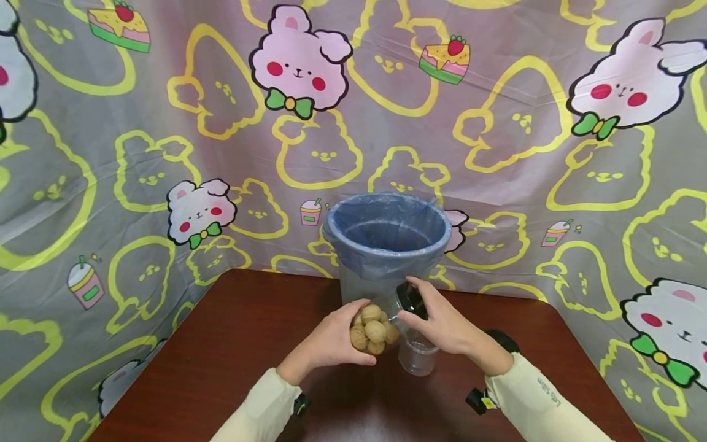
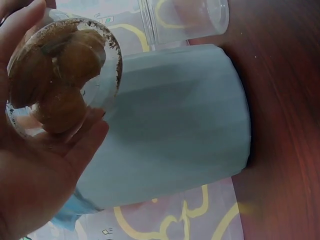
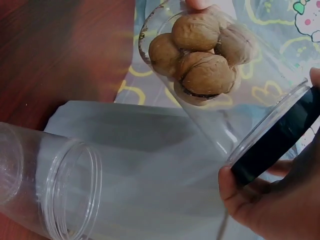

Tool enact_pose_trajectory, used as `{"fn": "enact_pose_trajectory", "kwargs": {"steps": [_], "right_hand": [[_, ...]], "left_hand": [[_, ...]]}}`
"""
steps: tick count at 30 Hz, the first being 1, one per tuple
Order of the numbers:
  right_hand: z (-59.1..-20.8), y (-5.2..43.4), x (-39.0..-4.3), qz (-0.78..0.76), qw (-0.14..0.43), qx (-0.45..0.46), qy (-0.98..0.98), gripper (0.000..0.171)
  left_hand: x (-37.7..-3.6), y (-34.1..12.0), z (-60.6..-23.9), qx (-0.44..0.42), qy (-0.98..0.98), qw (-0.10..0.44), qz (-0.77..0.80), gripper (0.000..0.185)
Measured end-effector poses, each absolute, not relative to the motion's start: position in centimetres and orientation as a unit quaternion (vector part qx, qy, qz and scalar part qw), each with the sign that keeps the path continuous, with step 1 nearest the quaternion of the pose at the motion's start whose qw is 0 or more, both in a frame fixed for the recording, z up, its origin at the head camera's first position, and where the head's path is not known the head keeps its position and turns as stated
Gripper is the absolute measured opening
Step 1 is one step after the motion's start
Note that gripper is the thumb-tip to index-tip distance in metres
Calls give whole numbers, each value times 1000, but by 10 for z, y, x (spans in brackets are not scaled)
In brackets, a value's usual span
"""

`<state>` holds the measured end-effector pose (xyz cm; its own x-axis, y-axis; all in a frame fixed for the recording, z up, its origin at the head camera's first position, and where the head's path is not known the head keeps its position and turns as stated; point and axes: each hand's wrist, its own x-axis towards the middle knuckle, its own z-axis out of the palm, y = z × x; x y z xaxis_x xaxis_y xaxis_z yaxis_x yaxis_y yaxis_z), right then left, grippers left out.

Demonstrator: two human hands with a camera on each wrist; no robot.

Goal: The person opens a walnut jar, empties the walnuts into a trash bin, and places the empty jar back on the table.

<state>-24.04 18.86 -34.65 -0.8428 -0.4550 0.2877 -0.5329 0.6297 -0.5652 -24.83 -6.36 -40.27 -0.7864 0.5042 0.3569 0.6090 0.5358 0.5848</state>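
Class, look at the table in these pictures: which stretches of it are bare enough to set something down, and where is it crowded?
Bare wood on the table lies left of the left hand, out to the table's left edge, and right of the right hand, toward the far right corner. The middle back is crowded: the lined bin, the walnut jar and the empty jar stand close together.

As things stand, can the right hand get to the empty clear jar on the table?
Probably yes. The empty jar stands open just below the right hand, nothing between them. But that hand grips the black lid of the walnut jar, so it would need to let go first.
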Motion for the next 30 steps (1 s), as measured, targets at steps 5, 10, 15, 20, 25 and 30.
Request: {"fn": "enact_pose_trajectory", "kwargs": {"steps": [5, 10, 15, 20, 25, 30], "right_hand": [[-348, 189, -242, 330, 56, 266, -904, 74], [-347, 191, -242, 337, 50, 264, -902, 75], [-347, 192, -242, 346, 42, 275, -896, 74], [-346, 192, -242, 349, 49, 292, -889, 72], [-346, 193, -242, 353, 57, 310, -881, 72], [-345, 193, -242, 353, 66, 328, -873, 71]], "left_hand": [[-248, -63, -403, -320, -876, 82, -350, 100], [-248, -64, -401, -320, -875, 70, -357, 100], [-248, -65, -400, -322, -868, 53, -374, 98], [-248, -66, -399, -328, -858, 44, -392, 97], [-248, -67, -400, -338, -845, 28, -413, 94], [-249, -69, -401, -344, -835, 5, -430, 93]]}}
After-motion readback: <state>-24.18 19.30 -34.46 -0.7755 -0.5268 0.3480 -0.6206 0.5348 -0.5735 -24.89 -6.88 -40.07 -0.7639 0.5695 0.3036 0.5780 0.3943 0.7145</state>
